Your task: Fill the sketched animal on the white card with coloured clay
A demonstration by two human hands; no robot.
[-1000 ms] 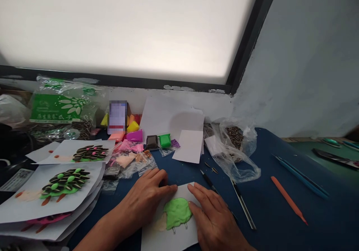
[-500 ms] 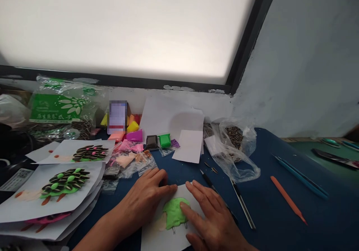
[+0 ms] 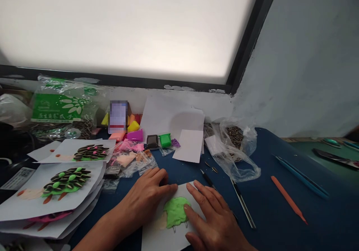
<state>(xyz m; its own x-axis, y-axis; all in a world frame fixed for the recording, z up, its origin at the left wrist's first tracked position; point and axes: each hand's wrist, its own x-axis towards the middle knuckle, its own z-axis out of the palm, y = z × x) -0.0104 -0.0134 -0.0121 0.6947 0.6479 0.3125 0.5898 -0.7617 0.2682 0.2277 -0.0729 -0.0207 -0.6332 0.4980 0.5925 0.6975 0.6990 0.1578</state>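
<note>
A sheet of white paper (image 3: 157, 241) lies on the blue table in front of me. On it, a flattened patch of light green clay (image 3: 176, 211) sits beside a smear of pale peach clay (image 3: 160, 222), with small drawn legs below. My left hand (image 3: 148, 195) rests over the paper's upper left edge, its thumb stretched toward the top and its other fingers bent downward. My right hand (image 3: 211, 217) lies over the right side of the paper with fingers spread. One of its fingertips touches the green clay's right edge. Neither hand has anything lifted.
Finished clay-and-seed hedgehog sheets (image 3: 81, 202) are stacked at left. Behind lie clay packets (image 3: 165, 141), a phone (image 3: 117, 116) and a seed bag (image 3: 56, 107). To the right are a plastic bag of seeds (image 3: 234, 139), pens (image 3: 243, 204), an orange tool (image 3: 288, 199) and blue tweezers (image 3: 300, 176).
My right fingertip has shifted slightly rightward along the green clay, toward its edge. My left hand stays nearly still, and the paper keeps its place.
</note>
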